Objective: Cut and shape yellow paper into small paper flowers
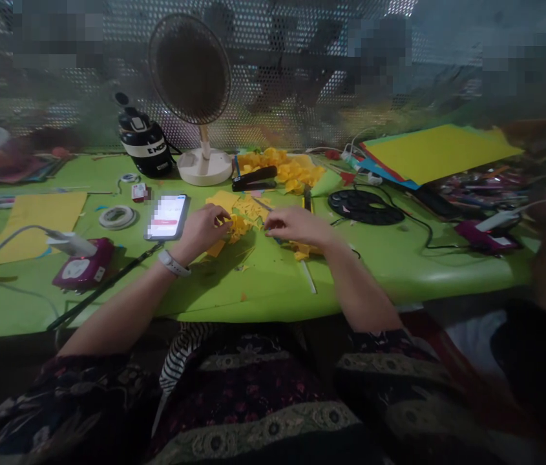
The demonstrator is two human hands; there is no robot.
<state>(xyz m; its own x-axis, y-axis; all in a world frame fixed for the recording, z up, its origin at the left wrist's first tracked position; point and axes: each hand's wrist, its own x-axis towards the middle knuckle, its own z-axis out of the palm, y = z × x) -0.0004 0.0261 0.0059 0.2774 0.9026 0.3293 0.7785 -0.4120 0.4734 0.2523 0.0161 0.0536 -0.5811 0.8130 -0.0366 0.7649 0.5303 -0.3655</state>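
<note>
My left hand (202,230), with a pale band at the wrist, has its fingers closed on a ruffled yellow paper flower (240,226). To its right, my right hand (299,226) is closed with curled fingers; whatever it may hold is hidden. A thin grey pointed tool (262,204) shows just behind the right fingers, and I cannot tell if they touch it. Yellow paper scraps (249,205) lie between and behind the hands. Under the right hand are more yellow pieces (302,249) and a thin white stick (308,276).
Behind the hands are a black stapler (254,179), a heap of yellow paper flowers (296,169) and a fan (205,166). A phone (166,216), tape roll (117,217) and bottle (145,143) stand left. Right are a black palette (366,206), coloured sheets (440,155) and a purple glue-gun-like device (488,237).
</note>
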